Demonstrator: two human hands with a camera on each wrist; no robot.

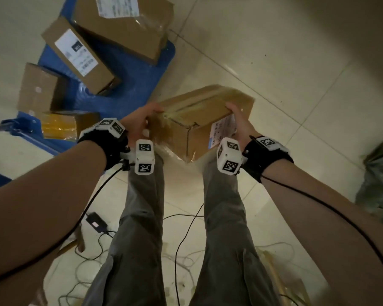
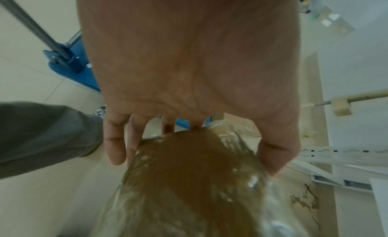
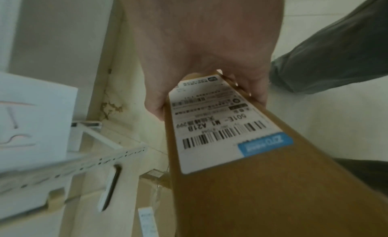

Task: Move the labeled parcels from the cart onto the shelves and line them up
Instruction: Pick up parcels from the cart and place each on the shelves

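The left hand (image 1: pixel 139 122) grips the left end of a brown cardboard parcel (image 1: pixel 199 120): its fingers (image 2: pixel 115 141) curl around the taped end face, with the thumb on the other side of that corner. The right hand (image 1: pixel 236 122) grips the right end of the same parcel, fingers and thumb closed over the edge beside the white shipping label (image 3: pixel 218 122), which shows barcodes and a blue strip. The parcel is held in the air between both hands, above the tiled floor (image 1: pixel 296 62) and in front of the person's grey trouser legs (image 1: pixel 142 217), tilted with one corner pointing down. Clear tape covers its top seam.

To the far left stands the blue cart (image 1: pixel 124 85), with more cardboard parcels on it: a large one (image 1: pixel 128 25) at the far end with a label, a long one (image 1: pixel 75 56) with a white label, a smaller plain one (image 1: pixel 38 89) and a yellow-taped one (image 1: pixel 60 124) near the cart handle (image 2: pixel 31 26). Black cables (image 1: pixel 181 239) lie on the floor near the feet. In the right wrist view a white perforated shelf rail (image 3: pixel 84 164) is seen at the left, near the parcel
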